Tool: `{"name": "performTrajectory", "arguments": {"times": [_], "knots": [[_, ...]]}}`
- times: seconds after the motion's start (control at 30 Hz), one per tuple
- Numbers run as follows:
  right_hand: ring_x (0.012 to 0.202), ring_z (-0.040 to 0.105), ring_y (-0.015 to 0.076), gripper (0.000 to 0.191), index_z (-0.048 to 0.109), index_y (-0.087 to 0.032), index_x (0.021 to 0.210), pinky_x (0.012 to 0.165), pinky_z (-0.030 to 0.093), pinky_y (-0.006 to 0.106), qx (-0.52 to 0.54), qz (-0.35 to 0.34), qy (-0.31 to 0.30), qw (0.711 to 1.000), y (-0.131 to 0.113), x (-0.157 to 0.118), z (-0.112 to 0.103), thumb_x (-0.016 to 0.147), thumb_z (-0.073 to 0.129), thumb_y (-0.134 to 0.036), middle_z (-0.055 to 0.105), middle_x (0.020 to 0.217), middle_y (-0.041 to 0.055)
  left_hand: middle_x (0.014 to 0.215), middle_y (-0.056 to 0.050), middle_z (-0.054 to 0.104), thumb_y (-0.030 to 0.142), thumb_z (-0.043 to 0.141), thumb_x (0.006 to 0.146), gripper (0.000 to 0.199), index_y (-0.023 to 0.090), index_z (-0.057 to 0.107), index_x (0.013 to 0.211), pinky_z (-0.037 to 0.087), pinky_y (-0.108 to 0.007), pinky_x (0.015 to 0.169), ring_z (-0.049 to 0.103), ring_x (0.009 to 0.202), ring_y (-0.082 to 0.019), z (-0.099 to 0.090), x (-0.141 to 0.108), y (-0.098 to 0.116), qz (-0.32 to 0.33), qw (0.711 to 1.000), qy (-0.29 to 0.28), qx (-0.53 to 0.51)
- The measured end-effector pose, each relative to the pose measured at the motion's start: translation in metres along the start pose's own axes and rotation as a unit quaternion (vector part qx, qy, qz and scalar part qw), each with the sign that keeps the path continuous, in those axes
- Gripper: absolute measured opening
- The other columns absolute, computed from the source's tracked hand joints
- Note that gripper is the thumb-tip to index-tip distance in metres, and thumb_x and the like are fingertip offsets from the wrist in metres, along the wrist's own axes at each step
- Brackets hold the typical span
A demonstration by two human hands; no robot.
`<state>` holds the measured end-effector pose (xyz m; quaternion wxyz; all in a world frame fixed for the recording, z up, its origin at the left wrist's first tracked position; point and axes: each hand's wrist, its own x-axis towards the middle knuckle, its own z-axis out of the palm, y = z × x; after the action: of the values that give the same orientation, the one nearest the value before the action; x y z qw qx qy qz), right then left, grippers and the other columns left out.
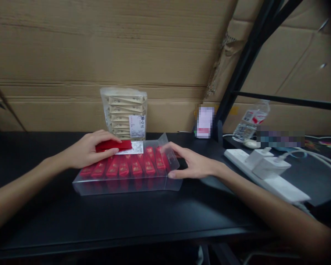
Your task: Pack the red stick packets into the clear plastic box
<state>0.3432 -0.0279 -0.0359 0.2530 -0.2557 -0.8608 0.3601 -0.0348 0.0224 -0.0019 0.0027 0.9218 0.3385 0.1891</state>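
Pinching a red packet [124, 145] between thumb and fingers, the left hand [88, 150] sits over the back left part of a clear box [105, 187]. The packet lies crosswise above the box, its right end partly over a white label [138, 148]. The right hand [194, 162] is spread around the box's right end, fingertips at the raised clear flap [172, 159] and thumb by the lower front edge; how firmly it presses cannot be told. Inside the box, more red packets [124, 168] with gold-coloured marks stand side by side in a row, leaning slightly. The box rests lengthwise on the black bench [127, 217], in front of the person. Just behind it a clear bag [105, 106] stands upright against the cardboard [99, 44], holding pale packets [124, 109] stacked one over another, with a printed sticker [138, 126] low on its right side. Farther right, a small upright object, masked by blurring, stands near a black frame [249, 59]. Beyond the frame a clear bottle [251, 121] leans to the right, and nearer the person a white power strip [289, 191] carries two white chargers [273, 167] with cables.
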Motion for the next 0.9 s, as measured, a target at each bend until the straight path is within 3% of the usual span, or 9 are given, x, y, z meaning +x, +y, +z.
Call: {"name": "performTrajectory", "arguments": {"times": [0.3, 0.47, 0.63, 0.9], "knots": [[0.130, 0.058, 0.0259, 0.043, 0.056, -0.026, 0.133, 0.111, 0.047, 0.051, 0.016, 0.005, 0.047, 0.999, 0.015, 0.002, 0.005, 0.092, 0.066, -0.020, 0.060, 0.140, 0.0067, 0.125, -0.010, 0.071, 0.049, 0.060, 0.099, 0.038, 0.024, 0.069, 0.126, 0.052, -0.040, 0.099, 0.066, 0.113, -0.028, 0.002, -0.001, -0.002, 0.006, 1.000, 0.016, -0.014], [0.116, 0.066, 0.0230, 0.034, 0.062, -0.023, 0.131, 0.099, 0.055, 0.041, -0.037, -0.018, 0.096, 0.995, 0.023, 0.005, 0.005, 0.097, 0.061, -0.026, 0.067, 0.132, 0.0076, 0.126, -0.009, 0.071, 0.049, 0.060, 0.099, 0.038, 0.025, 0.069, 0.126, 0.052, -0.040, 0.099, 0.066, 0.114, -0.028, 0.002, -0.001, -0.002, 0.007, 1.000, 0.017, -0.020], [0.109, 0.071, 0.0222, 0.037, 0.064, -0.023, 0.134, 0.096, 0.056, 0.039, -0.141, -0.035, 0.125, 0.981, 0.023, 0.006, 0.001, 0.097, 0.060, -0.023, 0.073, 0.126, 0.0076, 0.126, -0.009, 0.070, 0.047, 0.060, 0.100, 0.036, 0.024, 0.068, 0.127, 0.051, -0.040, 0.100, 0.065, 0.115, -0.027, 0.002, -0.002, -0.001, 0.012, 1.000, 0.009, -0.018], [0.101, 0.074, 0.0252, 0.034, 0.074, -0.021, 0.121, 0.095, 0.059, 0.044, -0.132, 0.035, 0.206, 0.969, 0.030, 0.006, -0.007, 0.089, 0.073, -0.034, 0.077, 0.116, 0.0090, 0.126, -0.009, 0.071, 0.047, 0.059, 0.100, 0.036, 0.025, 0.068, 0.128, 0.052, -0.042, 0.100, 0.065, 0.114, -0.027, 0.003, -0.001, -0.004, 0.022, 0.999, 0.008, -0.022]]}}
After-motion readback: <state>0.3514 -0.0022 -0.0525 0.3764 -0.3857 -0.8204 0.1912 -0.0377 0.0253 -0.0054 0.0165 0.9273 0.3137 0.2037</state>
